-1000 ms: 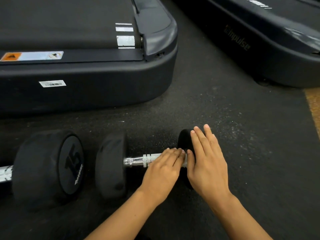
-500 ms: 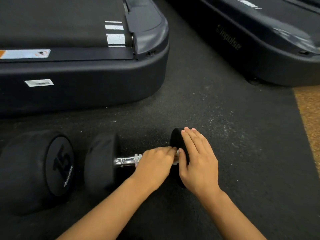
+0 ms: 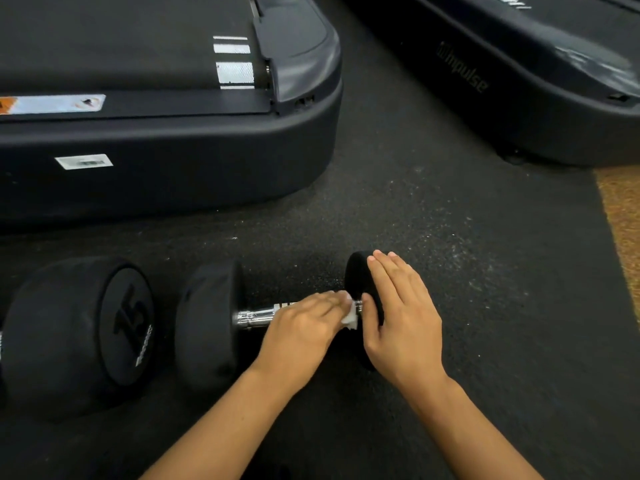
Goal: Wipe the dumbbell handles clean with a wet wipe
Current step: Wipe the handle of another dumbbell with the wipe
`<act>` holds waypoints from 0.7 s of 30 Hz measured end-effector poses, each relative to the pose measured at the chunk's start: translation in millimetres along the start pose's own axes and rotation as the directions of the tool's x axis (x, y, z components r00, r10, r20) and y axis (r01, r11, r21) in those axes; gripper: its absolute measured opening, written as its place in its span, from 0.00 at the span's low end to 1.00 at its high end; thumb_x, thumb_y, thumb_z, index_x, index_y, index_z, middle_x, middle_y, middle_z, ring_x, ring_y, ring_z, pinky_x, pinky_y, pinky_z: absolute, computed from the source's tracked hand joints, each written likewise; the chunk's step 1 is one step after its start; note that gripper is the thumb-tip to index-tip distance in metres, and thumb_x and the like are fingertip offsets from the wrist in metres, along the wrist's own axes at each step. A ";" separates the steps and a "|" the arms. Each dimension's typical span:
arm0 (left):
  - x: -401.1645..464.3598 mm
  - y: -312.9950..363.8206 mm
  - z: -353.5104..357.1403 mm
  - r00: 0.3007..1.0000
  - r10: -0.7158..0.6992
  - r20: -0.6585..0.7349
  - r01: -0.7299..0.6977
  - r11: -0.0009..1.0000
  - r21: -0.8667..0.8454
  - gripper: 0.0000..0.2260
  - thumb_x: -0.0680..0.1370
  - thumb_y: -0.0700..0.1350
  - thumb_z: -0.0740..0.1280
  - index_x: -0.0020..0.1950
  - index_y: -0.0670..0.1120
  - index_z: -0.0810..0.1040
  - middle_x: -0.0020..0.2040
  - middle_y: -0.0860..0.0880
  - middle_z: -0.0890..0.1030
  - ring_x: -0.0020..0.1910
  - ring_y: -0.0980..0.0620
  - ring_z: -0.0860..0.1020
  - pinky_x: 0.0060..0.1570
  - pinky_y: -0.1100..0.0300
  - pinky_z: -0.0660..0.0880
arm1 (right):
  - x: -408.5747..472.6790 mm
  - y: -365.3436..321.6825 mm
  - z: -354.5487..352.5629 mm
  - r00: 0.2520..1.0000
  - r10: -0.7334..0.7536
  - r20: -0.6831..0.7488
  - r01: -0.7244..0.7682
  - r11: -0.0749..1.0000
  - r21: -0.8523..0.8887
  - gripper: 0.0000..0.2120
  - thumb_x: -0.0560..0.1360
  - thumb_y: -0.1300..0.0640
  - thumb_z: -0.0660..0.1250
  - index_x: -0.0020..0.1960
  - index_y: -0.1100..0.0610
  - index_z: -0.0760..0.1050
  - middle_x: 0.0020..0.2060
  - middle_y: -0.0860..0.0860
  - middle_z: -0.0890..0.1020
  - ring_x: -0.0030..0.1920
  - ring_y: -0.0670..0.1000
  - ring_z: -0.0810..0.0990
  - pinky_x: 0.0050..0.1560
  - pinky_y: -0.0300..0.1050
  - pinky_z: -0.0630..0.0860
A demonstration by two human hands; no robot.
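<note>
— two hands are working on one dumbbell [image 3: 221,327] here. why is the right hand [image 3: 403,318] lying flat like that?

— it is bracing. its fingers are stretched straight and pressed together over the top of the dumbbell's right-hand head [image 3: 356,275], with the thumb dropping down the inner face. round heads are liable to roll on the floor mat [image 3: 450,254], so, as i am reading it, that palm is stopping the bar from turning away under the rubbing.

— and the left hand [image 3: 303,329]?

— it is covering the chrome handle [image 3: 254,317], fingers curled over it and pinching a wet wipe [image 3: 350,315] against the bar. only a white corner of the wipe is showing, right at the collar where the handle is meeting the braced head.

— so the wipe is sitting at the far right end of the handle?

— yes, and the shiny stretch toward the left-hand head is lying bare, so i am guessing that part is waiting its turn.

— what about the bigger one marked 15 [image 3: 131,323]?

— that second dumbbell is lying just beside it on the mat, end face toward us, untouched by either hand. its handle is running off the left edge, so i cannot tell its condition.

— and behind?

— two treadmill bases: one [image 3: 173,161] close behind the dumbbells, another [image 3: 519,98] well off to the right.
</note>
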State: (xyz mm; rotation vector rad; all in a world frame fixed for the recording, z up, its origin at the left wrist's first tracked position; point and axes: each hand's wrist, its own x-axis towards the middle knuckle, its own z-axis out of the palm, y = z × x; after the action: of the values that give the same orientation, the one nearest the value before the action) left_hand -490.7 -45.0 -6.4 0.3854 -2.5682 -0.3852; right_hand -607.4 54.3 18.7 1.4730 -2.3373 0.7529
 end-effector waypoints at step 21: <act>49.7 20.9 -19.8 0.845 -0.380 0.377 0.300 0.919 0.256 0.09 0.79 0.44 0.59 0.55 0.47 0.77 0.50 0.45 0.79 0.50 0.44 0.78 0.46 0.52 0.72 | 6.6 -0.4 1.6 1.000 0.000 0.000 0.000 1.000 -0.012 0.21 0.75 0.56 0.57 0.65 0.63 0.72 0.63 0.56 0.75 0.67 0.52 0.66 0.67 0.48 0.62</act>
State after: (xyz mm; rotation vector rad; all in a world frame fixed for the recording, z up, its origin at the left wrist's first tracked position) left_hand -525.7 -46.6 39.2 0.9326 -2.9700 -0.3846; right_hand -609.8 48.3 20.8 1.4676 -2.3380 0.7377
